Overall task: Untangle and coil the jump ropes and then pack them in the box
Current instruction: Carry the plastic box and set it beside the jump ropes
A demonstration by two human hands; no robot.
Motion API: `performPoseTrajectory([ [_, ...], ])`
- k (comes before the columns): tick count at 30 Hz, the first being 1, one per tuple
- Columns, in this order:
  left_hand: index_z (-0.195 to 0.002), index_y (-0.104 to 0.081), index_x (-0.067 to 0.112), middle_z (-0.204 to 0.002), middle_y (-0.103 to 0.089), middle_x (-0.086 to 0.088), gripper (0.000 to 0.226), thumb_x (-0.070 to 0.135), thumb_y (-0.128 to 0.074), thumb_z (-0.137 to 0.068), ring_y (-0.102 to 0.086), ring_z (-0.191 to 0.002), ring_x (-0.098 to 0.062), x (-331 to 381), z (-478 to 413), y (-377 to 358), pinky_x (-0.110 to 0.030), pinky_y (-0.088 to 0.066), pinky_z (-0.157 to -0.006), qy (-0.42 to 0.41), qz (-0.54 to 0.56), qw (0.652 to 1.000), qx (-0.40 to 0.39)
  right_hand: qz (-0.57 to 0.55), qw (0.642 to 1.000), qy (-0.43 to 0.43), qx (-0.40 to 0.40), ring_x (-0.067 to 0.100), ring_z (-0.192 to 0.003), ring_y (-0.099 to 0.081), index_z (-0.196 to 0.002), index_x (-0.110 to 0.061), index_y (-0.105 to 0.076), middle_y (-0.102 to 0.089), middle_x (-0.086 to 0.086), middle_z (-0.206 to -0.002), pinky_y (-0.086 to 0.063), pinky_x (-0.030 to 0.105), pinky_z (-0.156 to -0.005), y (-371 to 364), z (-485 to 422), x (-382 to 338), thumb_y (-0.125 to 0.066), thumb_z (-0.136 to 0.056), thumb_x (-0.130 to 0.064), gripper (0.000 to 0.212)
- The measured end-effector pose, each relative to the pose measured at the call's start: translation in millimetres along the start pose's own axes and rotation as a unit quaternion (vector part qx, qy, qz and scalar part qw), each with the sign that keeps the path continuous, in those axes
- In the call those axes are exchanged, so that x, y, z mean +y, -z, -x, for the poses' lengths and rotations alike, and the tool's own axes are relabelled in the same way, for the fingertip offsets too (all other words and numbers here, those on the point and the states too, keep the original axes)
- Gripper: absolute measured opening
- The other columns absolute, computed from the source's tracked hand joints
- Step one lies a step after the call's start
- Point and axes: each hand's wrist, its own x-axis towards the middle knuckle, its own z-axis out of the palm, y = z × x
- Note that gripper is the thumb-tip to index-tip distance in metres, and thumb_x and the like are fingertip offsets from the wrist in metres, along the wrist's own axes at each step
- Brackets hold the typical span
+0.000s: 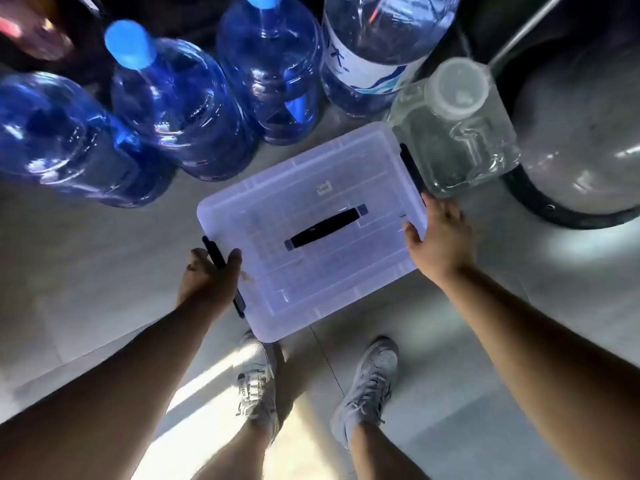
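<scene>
The left hand (207,277) closes its grip round the black side latch (239,304) of the box (346,271), thumb on the lid (304,181). The right hand (440,241) clasps the opposite edge, thumb on top. The box is translucent ribbed plastic with rounded corners, held between both hands beside smooth blue water jugs (180,109), over the tiled floor (86,265).

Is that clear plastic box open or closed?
Closed: the lid with its black handle covers the box, gripped by left hand and right hand. Whether the side latches are fastened: cannot tell.
</scene>
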Motion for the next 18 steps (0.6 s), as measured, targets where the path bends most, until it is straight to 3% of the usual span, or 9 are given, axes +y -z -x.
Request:
performPoseTrajectory([
  [4,-0.116,-0.038,0.013,-0.115,-0.058,-0.016,0.047,0.053,-0.051,-0.096,-0.058,-0.106,-0.04,0.1,-11.3,-26.5,-0.039,-0.038,-0.077,0.04,0.051,0.997,0.031,0.012,0.998,-0.062,-0.008,0.041,-0.128,-0.043,-0.149,-0.008,-0.036,-0.045,0.02,-0.144,-0.04,0.048,-0.1,-12.9,-29.2,16.5,-0.059,-0.094,-0.041,0.068],
  [8,-0.115,-0.037,0.012,-0.081,-0.05,0.002,0.042,0.048,-0.05,-0.098,-0.053,-0.08,-0.029,11.2,-18.2,-38.6,-0.037,-0.04,-0.076,0.074,0.137,0.987,0.047,-0.054,0.995,-0.053,-0.059,0.043,-0.131,-0.045,-0.156,-0.011,-0.022,-0.038,0.019,-0.152,-0.041,0.047,-0.103,-31.4,-37.4,25.8,-0.057,-0.096,-0.041,0.075],
  [11,-0.109,-0.034,0.015,-0.083,-0.049,-0.001,0.039,0.046,-0.053,-0.094,-0.056,-0.062,-0.024,19.5,-27.6,-40.3,-0.039,-0.049,-0.073,0.097,0.215,0.97,0.061,-0.093,0.992,-0.054,-0.059,0.043,-0.131,-0.044,-0.158,-0.014,-0.015,-0.035,0.018,-0.155,-0.042,0.046,-0.102,-42.9,-35.2,25.8,-0.058,-0.097,-0.037,0.078],
  [14,-0.106,-0.034,0.024,-0.095,-0.056,-0.007,0.04,0.049,-0.056,-0.083,-0.066,-0.058,-0.035,25.0,-37.6,-31.0,-0.051,-0.06,-0.068,0.084,0.228,0.968,0.06,-0.139,0.987,-0.062,-0.047,0.04,-0.132,-0.046,-0.159,-0.017,-0.016,-0.035,0.017,-0.155,-0.042,0.042,-0.103,-47.0,-26.6,28.3,-0.06,-0.097,-0.037,0.079],
  [18,-0.113,-0.035,0.025,-0.092,-0.055,-0.002,0.033,0.044,-0.055,-0.094,-0.06,-0.058,-0.027,31.6,-45.8,-23.2,-0.035,-0.053,-0.057,0.055,0.186,0.98,0.043,-0.177,0.98,-0.071,-0.054,0.035,-0.132,-0.048,-0.159,-0.017,-0.015,-0.03,0.014,-0.156,-0.041,0.031,-0.096,-48.2,-15.4,33.6,-0.062,-0.096,-0.039,0.082],
])
